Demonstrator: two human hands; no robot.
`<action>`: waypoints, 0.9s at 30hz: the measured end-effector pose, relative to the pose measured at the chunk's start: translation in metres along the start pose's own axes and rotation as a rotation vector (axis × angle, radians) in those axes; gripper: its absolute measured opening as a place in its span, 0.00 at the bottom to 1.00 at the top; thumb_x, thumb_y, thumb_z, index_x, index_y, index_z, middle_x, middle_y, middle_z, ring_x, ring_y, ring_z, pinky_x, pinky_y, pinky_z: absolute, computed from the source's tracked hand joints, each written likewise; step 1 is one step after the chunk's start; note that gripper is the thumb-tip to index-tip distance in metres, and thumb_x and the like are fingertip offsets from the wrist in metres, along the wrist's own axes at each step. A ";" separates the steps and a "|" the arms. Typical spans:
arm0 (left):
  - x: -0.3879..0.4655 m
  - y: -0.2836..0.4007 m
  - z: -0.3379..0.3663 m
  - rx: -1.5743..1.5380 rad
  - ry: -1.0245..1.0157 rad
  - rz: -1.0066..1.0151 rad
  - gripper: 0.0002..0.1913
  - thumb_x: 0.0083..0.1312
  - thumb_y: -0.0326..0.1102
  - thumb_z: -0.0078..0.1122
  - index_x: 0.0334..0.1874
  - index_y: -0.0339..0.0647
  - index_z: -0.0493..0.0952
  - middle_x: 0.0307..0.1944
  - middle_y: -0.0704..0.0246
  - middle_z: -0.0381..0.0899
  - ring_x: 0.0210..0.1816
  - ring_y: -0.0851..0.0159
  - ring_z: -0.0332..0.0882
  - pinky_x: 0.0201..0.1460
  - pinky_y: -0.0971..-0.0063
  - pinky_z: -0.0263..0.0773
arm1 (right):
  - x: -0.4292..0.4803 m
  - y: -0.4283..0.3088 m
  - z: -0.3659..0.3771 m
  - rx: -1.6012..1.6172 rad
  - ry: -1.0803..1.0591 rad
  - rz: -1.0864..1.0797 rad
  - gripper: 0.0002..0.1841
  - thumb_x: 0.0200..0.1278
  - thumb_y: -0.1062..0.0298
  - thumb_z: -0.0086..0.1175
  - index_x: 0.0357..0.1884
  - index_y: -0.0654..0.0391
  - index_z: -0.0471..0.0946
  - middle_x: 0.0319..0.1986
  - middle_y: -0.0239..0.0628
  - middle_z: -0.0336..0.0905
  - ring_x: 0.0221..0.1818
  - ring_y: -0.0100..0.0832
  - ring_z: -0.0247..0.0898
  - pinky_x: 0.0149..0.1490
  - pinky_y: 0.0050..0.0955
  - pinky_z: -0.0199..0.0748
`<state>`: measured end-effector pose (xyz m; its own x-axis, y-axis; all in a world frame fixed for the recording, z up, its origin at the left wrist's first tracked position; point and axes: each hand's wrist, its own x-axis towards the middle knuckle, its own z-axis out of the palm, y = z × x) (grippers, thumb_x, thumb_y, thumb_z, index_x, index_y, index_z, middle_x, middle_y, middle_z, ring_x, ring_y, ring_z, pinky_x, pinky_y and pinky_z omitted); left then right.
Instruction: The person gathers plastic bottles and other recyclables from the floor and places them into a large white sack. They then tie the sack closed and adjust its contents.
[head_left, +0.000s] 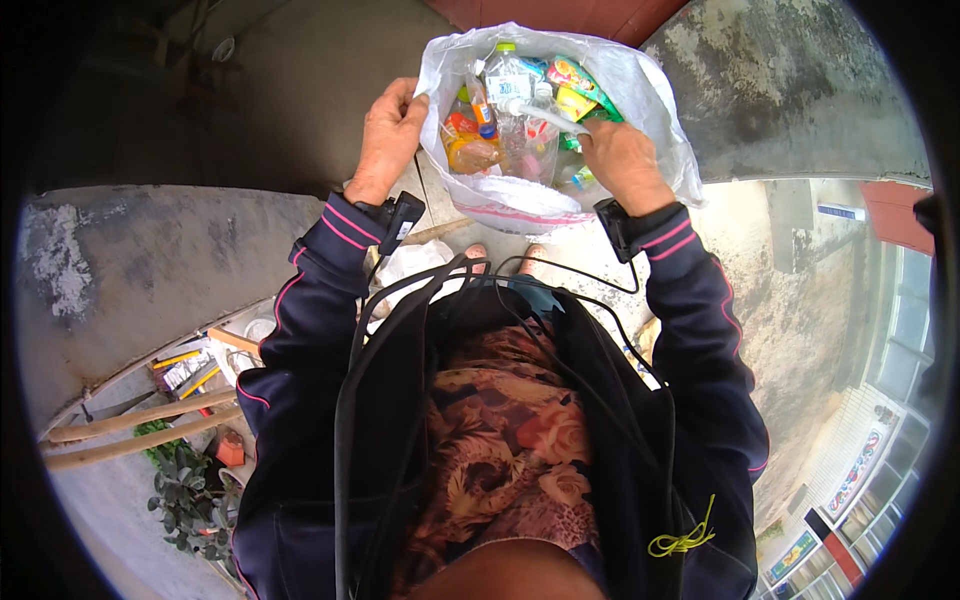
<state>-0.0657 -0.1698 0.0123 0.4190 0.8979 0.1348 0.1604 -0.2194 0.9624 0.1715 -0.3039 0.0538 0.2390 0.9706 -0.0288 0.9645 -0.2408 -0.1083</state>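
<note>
My left hand (390, 139) pinches the left rim of a white woven plastic sack (652, 82) between thumb and fingers. The sack's mouth is wide, and it is full of used packaging. My right hand (626, 161) is over the sack's right side, gripping the end of a slender white plastic piece (551, 116) whose exact kind is unclear. Inside lie a clear plastic bottle with a green cap (507, 79), an orange-labelled bottle (481, 112), an amber plastic bottle (476, 155) and a colourful wrapper (574, 75). Deeper contents are hidden.
Black cables (420, 281) hang across my front from wrist-worn devices. Pale plastic bags (416, 262) lie by my feet. Two wooden poles (142, 427), potted plants (184, 480) and assorted items are at the left. Weathered walls (795, 97) stand on both sides.
</note>
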 end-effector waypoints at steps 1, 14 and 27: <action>0.003 0.000 -0.002 -0.006 0.010 -0.027 0.08 0.63 0.29 0.48 0.42 0.34 0.73 0.29 0.72 0.76 0.30 0.78 0.69 0.35 0.83 0.67 | 0.003 0.001 -0.002 -0.011 0.006 0.029 0.10 0.56 0.60 0.51 0.33 0.56 0.76 0.22 0.51 0.76 0.29 0.50 0.74 0.36 0.46 0.72; 0.013 0.004 -0.004 -0.076 0.028 -0.019 0.07 0.63 0.26 0.47 0.41 0.34 0.73 0.30 0.74 0.76 0.29 0.80 0.67 0.33 0.85 0.66 | 0.022 -0.032 0.001 0.123 -0.177 -0.189 0.12 0.54 0.62 0.47 0.34 0.56 0.78 0.25 0.47 0.77 0.30 0.47 0.75 0.38 0.42 0.72; 0.012 0.006 -0.010 -0.106 0.067 -0.034 0.07 0.63 0.26 0.47 0.40 0.35 0.73 0.29 0.74 0.76 0.30 0.80 0.68 0.35 0.85 0.66 | 0.028 -0.002 -0.049 -0.186 0.027 -0.261 0.08 0.56 0.65 0.49 0.31 0.58 0.75 0.22 0.47 0.75 0.28 0.46 0.74 0.34 0.41 0.71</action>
<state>-0.0684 -0.1570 0.0219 0.3538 0.9283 0.1140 0.0763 -0.1502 0.9857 0.1817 -0.2758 0.1024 -0.0182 0.9998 0.0028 0.9970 0.0179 0.0749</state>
